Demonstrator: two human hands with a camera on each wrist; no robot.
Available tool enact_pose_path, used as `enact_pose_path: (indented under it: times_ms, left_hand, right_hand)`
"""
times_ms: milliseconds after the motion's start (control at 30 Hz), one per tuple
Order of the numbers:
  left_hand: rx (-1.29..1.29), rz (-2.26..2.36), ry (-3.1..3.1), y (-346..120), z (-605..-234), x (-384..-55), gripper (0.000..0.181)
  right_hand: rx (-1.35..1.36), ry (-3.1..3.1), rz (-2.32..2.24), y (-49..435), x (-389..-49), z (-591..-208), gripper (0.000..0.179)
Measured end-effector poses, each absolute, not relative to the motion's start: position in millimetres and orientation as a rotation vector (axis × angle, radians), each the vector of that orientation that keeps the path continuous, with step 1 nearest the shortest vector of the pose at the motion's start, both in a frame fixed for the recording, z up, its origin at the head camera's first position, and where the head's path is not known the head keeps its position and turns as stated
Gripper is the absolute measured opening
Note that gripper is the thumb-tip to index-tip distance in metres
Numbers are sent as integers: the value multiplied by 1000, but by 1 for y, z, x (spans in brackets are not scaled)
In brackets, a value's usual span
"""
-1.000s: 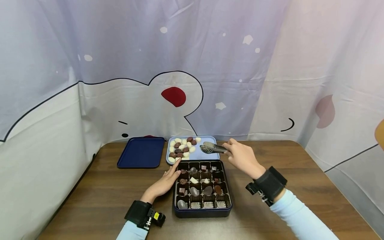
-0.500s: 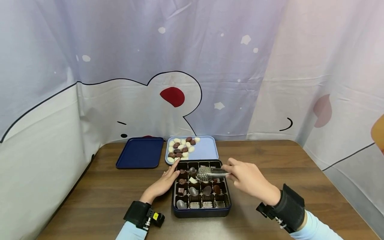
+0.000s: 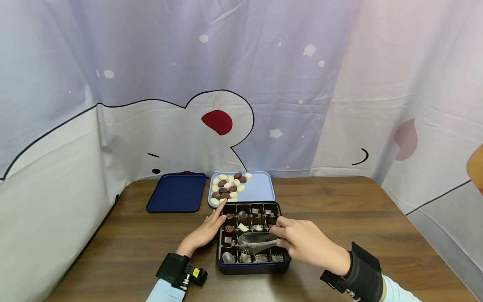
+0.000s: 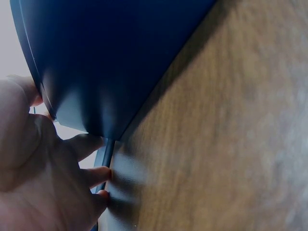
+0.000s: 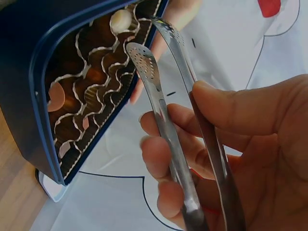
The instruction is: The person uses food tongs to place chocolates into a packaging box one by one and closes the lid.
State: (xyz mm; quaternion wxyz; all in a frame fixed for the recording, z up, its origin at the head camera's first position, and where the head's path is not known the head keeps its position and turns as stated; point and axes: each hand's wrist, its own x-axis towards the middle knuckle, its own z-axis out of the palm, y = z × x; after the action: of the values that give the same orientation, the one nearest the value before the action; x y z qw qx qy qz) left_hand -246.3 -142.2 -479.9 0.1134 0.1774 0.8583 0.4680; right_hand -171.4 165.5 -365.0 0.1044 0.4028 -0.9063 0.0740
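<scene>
A dark blue box with a divided black insert stands before me, chocolates in many compartments. My left hand rests along its left side, thumb near the rim. In the left wrist view the fingers of that hand lie by the corner of the box. My right hand holds perforated metal tongs over the front compartments. In the right wrist view the tongs have their two arms apart, with nothing between the tips. A pale chocolate sits in a compartment near the tips.
Behind the box is a light blue tray with white and brown chocolates gathered on its left part. A dark blue lid-like tray lies to its left. A patterned curtain hangs behind the wooden table.
The right hand has brought the tongs from the light blue tray over the box, then to its front rows. A pale piece now lies in the front row's second compartment. The left hand stays put.
</scene>
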Motion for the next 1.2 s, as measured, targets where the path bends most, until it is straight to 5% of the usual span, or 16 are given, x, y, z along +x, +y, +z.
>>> enact_pose_path:
  times_ms: [500,1200]
  left_hand:
    - [532,1393,2514,-143,-479,-246,62]
    - [533,1407,2501,-142,-481,-248,62]
  right_hand:
    - [1088,-2645,300,163,-190,-357,29]
    - [629,-2900,250,132,-306,-397,16]
